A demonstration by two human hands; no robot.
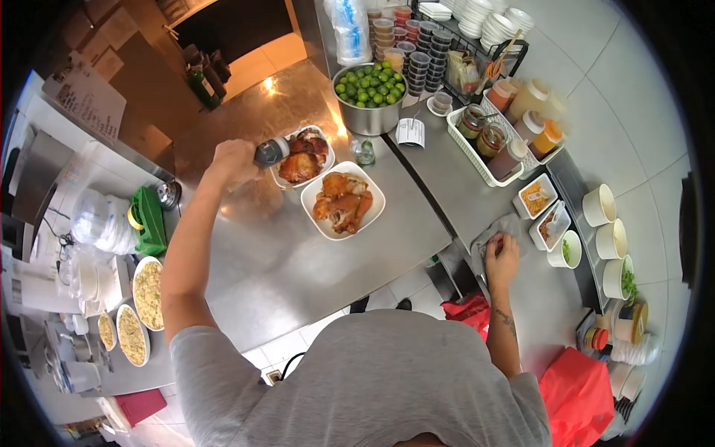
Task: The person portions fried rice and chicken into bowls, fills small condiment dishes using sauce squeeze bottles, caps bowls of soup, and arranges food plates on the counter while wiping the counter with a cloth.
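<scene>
My left hand (237,160) is wrapped round a dark-ended shaker bottle (272,152), tipped sideways at the edge of a white dish (328,165) of browned roast chicken (301,165). Nearer to me stands a second white dish (316,221), with lighter chicken pieces (342,203) in it. Over on the right counter, my right hand (503,257) rests with curled fingers on a crumpled grey cloth (510,226). A small clear plastic bundle (363,153) lies beside the dishes.
A steel pot (370,120) of green limes stands behind the dishes. Sauce bottles (530,125) and jars fill white baskets at the right. Small white tubs (564,249) line the right counter. Oval rice dishes (134,337) sit at left; a red bag (577,395) hangs lower right.
</scene>
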